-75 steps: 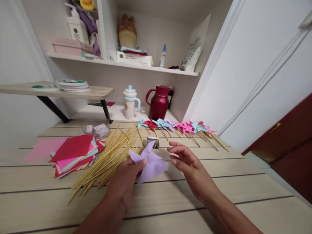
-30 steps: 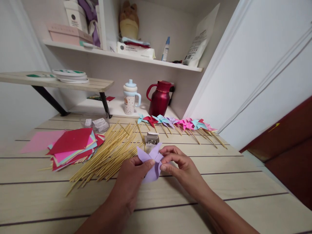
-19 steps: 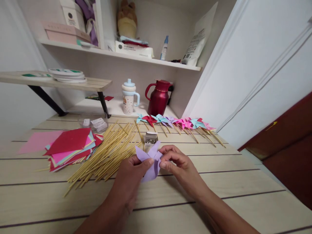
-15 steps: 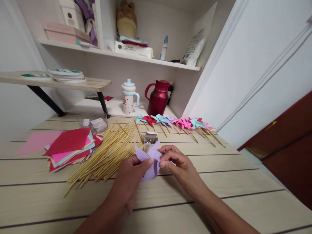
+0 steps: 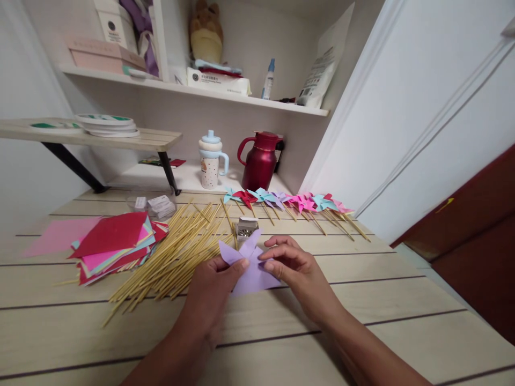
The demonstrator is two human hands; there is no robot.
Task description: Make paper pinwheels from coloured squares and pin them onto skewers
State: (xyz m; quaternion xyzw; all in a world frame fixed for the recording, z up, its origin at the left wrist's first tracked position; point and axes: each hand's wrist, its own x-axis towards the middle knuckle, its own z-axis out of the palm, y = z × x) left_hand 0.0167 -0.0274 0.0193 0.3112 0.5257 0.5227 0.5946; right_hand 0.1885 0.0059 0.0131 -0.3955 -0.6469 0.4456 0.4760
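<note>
both hands grasp the folded lilac paper pinwheel [image 5: 251, 264]: left hand [image 5: 213, 287] pinching its left flap, right hand [image 5: 295, 268] its centre. a pile of thin bamboo sticks [image 5: 177, 252] lies just left.

pin box [image 5: 245, 228] contents blurred; forearms cut off

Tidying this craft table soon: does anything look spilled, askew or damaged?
Mostly tidy. The bamboo sticks lie in a loose, fanned heap, some crossing, and the coloured paper stack is skewed. The lilac paper in both hands looks undamaged.
</note>
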